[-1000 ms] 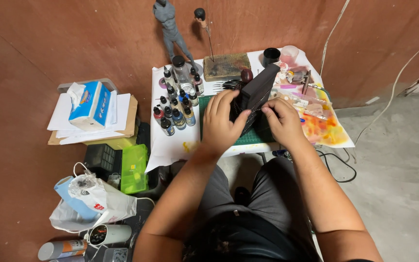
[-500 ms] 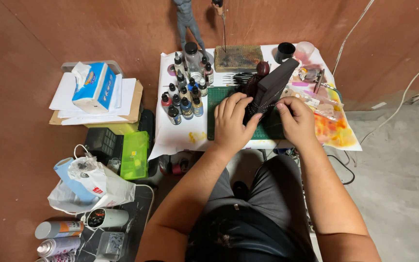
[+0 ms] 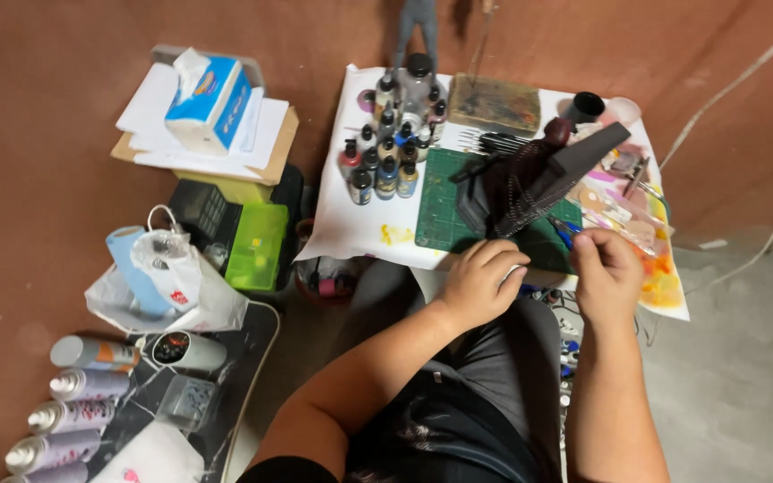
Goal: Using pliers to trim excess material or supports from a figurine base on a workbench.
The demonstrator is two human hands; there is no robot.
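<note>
Left hand (image 3: pixel 479 284) curled into a loose fist at the table's near edge, grasping nothing visible. Right hand (image 3: pixel 607 273) pinches something small; can't tell what. Dark model figure with fine chain-like strands (image 3: pixel 530 179) stands on the green cutting mat (image 3: pixel 440 201), just beyond both hands. Judgement: brace wrists on the edge, work slowly near the strands.

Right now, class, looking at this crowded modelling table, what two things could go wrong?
1. The dark model stands tall on the green mat close to both hands; a nudge from the left hand or right hand might tip it.
2. The paint bottles stand packed together beside the mat; a toppling model could knock them over.
</note>
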